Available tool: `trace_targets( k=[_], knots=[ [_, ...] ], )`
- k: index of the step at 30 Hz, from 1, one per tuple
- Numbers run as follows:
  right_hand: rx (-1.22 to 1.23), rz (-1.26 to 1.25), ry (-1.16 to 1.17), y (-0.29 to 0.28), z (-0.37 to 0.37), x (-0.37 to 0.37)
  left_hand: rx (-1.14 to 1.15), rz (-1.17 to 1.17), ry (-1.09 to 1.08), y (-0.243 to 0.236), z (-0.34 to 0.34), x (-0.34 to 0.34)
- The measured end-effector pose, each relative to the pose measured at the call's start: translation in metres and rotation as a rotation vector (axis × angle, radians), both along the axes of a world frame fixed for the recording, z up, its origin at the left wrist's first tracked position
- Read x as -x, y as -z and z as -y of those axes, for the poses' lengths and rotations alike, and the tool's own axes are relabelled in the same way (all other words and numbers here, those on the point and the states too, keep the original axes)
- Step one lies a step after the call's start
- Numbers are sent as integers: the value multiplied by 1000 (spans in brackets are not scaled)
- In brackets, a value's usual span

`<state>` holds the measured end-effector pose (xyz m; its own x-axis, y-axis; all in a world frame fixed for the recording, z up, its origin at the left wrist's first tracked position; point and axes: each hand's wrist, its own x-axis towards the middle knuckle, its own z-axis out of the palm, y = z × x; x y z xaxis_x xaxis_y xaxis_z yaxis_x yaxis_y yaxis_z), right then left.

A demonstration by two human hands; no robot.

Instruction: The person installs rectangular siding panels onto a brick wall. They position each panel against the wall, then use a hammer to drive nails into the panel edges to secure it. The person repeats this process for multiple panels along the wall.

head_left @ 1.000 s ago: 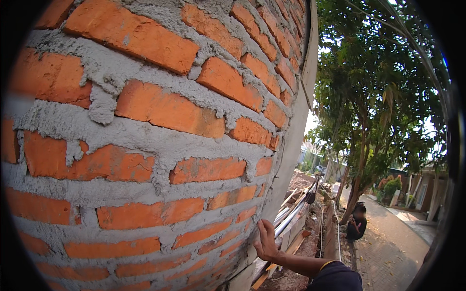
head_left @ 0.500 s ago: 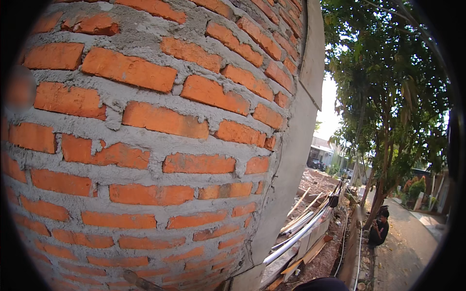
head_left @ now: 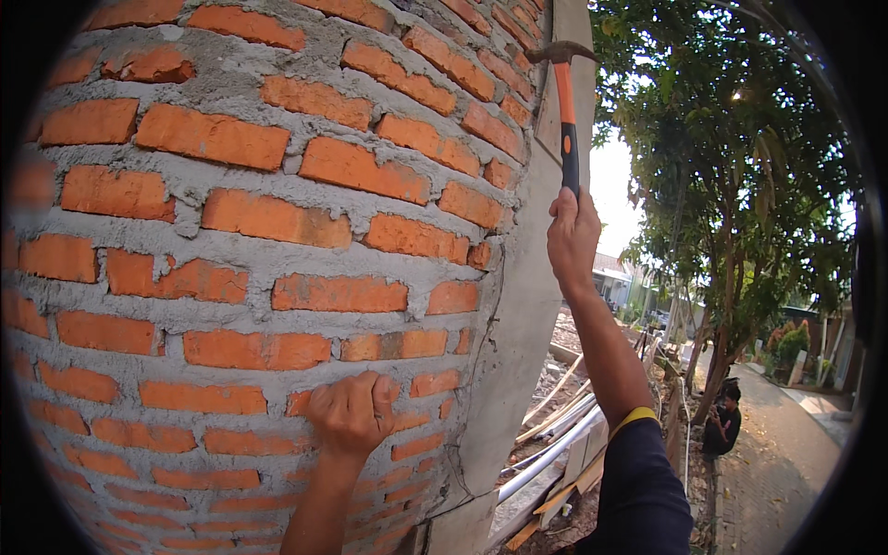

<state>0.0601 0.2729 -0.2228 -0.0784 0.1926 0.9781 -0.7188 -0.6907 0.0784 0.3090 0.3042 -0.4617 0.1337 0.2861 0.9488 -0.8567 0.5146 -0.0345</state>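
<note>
My right hand (head_left: 573, 236) is raised and wrapped round the lower end of the handle of a claw hammer (head_left: 568, 129). The handle is orange and black, and the dark steel head is uppermost, in front of the concrete column (head_left: 527, 277). Lower and to the left, my left hand (head_left: 351, 412) makes a fist before the brick wall (head_left: 305, 291), thumb at its right side. Whatever it may hold is hidden by the fingers. Whether the fist touches the bricks I cannot tell. Rough grey mortar fills the joints between the orange bricks.
Right of the column lie pale pipes (head_left: 550, 458) and wooden boards (head_left: 578, 490) on rubble. A leafy tree (head_left: 731, 203) stands beyond, beside a paved path (head_left: 777, 444). A person in dark clothes (head_left: 723, 424) sits low near its trunk.
Both my hands have come up into view from below, the right one with the hammer raised high. The wall has shifted slightly left in the picture.
</note>
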Motion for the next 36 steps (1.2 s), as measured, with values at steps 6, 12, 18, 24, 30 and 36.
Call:
trace_targets(
  k=[6,12,18,24,30,36],
  knots=[
    [72,110,521,-245,-29,-20,-90,7,-36,7,5,5],
    [107,67,719,-364,-82,-58,-87,-18,-88,10,8,3],
    [134,86,724,-408,-98,-57,-43,1,-30,16,14,0],
    [-6,129,722,-398,-79,-28,-50,32,12,17,10,-5],
    [-46,159,698,-399,-30,-32,-108,71,-52,14,4,-6],
    [-24,235,549,-392,17,-39,-131,48,-90,32,11,-2]
  ],
)
